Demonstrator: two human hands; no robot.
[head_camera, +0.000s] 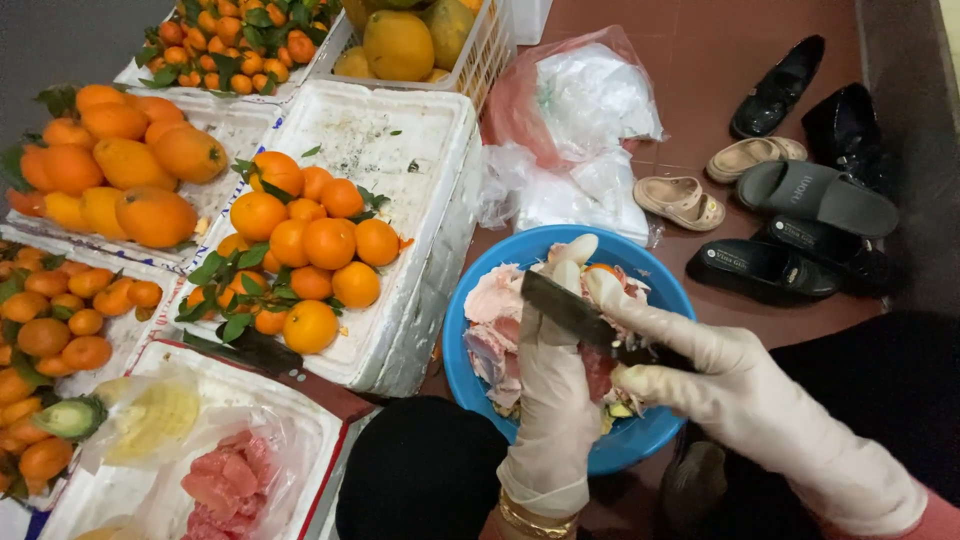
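Bright, even light from overhead falls on a fruit seller's floor — colours warm and saturated.

Shadows are soft and short; the black shoes (783, 85) show small glints, the clear plastic bags (590, 110) a pale sheen. The gloved hands (700, 370) and knife (580, 315) are slightly motion-blurred, while the oranges (310, 250) stay sharp — wide-angle stretching bends the frame's edges, and the upper corners darken.
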